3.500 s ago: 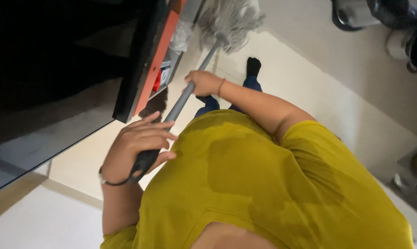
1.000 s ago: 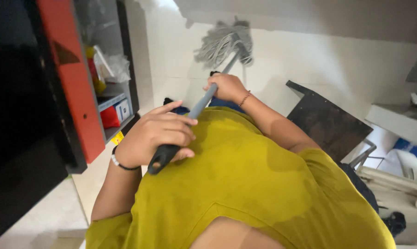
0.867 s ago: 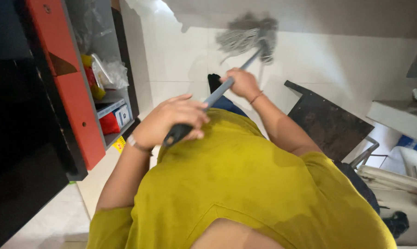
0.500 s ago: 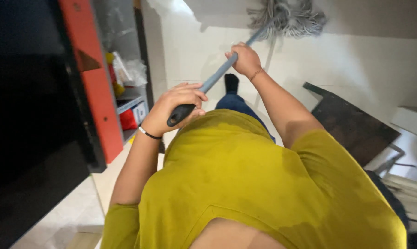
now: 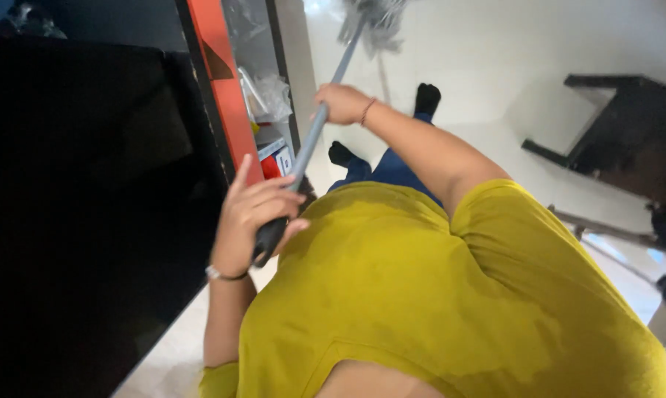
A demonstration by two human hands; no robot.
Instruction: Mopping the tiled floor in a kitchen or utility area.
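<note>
Bright glare on pale floor up top; left side sunk in deep shadow; mop head motion-blurred; edges slightly stretched.

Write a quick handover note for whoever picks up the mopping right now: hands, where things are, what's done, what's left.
Left hand: shut on the black grip end of the mop handle.
Right hand: shut on the handle further down.
Mop head: on the white floor ahead, at the top edge of view, beyond the feet.
Orange-edged shelf unit to the left, dark table to the right.
Done: cannot tell which floor is already mopped.
Left: probably the floor around the shelf and table.
</note>
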